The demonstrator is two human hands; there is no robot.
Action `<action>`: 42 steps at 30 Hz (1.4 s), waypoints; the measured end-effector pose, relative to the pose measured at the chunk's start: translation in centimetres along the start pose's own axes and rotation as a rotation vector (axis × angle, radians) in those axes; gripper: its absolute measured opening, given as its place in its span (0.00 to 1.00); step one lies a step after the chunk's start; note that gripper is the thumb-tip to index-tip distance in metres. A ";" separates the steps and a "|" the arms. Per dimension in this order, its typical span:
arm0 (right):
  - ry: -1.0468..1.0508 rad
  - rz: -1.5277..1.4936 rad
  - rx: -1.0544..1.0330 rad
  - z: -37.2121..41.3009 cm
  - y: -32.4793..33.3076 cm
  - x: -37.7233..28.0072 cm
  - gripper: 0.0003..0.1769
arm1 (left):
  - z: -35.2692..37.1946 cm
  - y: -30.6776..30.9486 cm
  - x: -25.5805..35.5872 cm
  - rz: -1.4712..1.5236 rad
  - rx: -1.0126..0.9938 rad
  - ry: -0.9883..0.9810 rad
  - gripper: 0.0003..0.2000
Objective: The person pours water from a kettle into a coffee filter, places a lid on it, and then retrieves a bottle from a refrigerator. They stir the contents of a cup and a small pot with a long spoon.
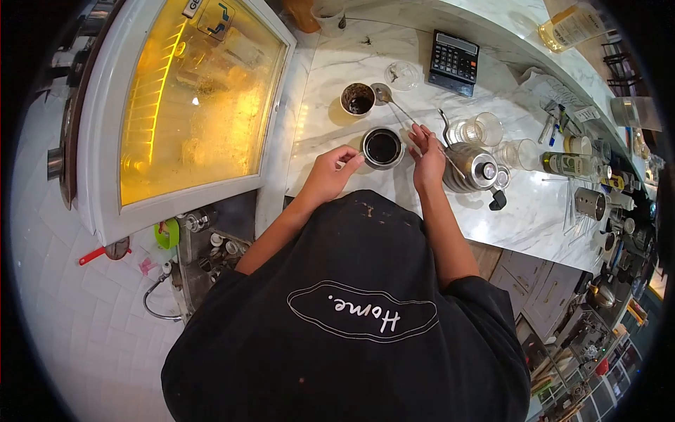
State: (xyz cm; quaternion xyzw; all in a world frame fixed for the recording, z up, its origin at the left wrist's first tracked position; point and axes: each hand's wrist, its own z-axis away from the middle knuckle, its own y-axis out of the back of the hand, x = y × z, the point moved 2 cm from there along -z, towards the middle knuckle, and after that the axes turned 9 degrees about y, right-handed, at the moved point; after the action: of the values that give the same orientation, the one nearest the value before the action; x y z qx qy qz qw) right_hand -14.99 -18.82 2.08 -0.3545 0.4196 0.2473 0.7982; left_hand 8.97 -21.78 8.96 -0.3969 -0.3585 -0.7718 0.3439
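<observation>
A round cup (368, 163) with a pale rim and dark contents stands on the marble counter in front of me. My left hand (332, 172) is closed, its thumb and fingertips pinching at the near left side of that rim. Between the fingers of my right hand (428, 158) is a long-handled spoon (399, 109), its round bowl pointing away, beside a paper cup (344, 107) with dark brown residue inside. Just right of my right hand is a steel gooseneck kettle (460, 165) with a black-knobbed lid.
On the left stands a glass-doored cabinet (204, 105) lit yellow. A calculator (453, 62) and a small clear dish (401, 75) lie farther back. Clear glasses (485, 129) stand beyond the kettle, with a bottle (566, 164) and utensils to the right.
</observation>
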 end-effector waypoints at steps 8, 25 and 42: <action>-0.050 -0.030 0.006 0.3 0.1 0.4 0.25 | -4.7 2.3 -4.0 0.098 0.251 0.049 0.21; -0.115 -0.118 -0.005 1.2 0.0 1.1 0.23 | -11.1 3.0 -5.1 -0.105 0.327 -0.031 0.37; 0.186 0.041 0.000 6.0 -1.0 -7.2 0.24 | -3.5 1.6 -6.0 0.080 0.348 0.013 0.48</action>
State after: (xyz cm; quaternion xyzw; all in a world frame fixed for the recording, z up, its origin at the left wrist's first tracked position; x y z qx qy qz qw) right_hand -15.05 -15.52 10.88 -0.3673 0.4991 0.2299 0.7505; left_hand 11.73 -24.01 2.77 -0.3401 -0.4684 -0.6864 0.4402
